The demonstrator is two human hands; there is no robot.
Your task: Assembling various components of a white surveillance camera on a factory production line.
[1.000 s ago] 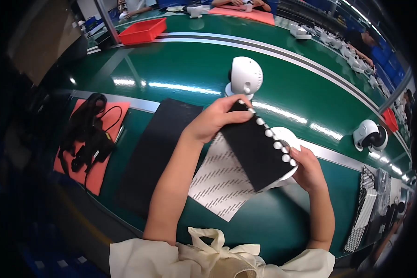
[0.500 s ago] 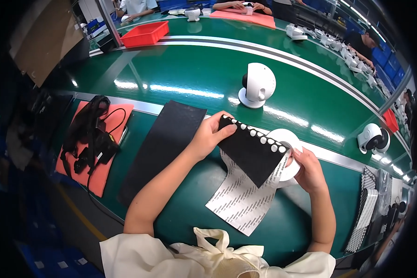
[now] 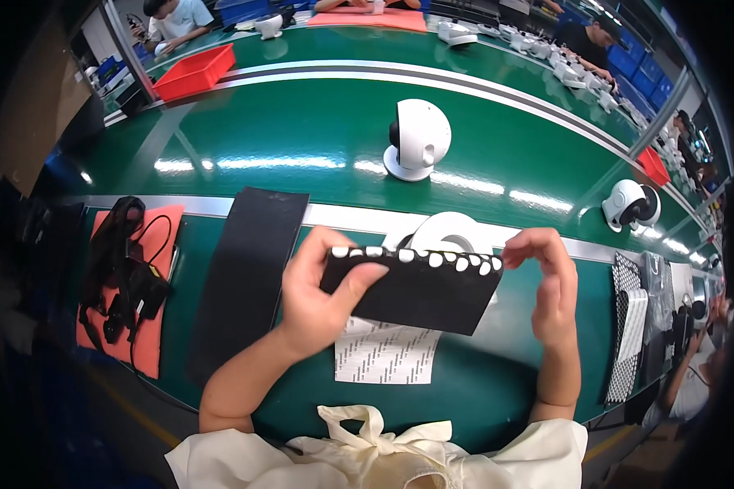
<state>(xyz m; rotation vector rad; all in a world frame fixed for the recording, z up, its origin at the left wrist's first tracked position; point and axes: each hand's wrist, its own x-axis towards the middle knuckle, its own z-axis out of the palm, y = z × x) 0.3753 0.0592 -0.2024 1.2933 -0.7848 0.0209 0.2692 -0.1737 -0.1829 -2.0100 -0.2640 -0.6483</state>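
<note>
Black sheet [image 3: 424, 297] — right hand [image 3: 553, 285] near edge [image 3: 489, 285]

Left fingers [image 3: 326, 239] pinch; right fingers [image 3: 538, 239] curve loosely inward, raised.

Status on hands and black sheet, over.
Left hand gripping black sheet. Right hand open at its right end, contact unclear. White roll partly hidden behind sheet.

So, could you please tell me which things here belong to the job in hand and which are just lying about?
Likely in the job:
black sheet edged with white dots, held in the left hand
printed white paper visible below
probably the white roll behind

Apparently just lying about:
black straps and cables
pink mat under them
red bin, upper left
white rounded device ahead
</note>
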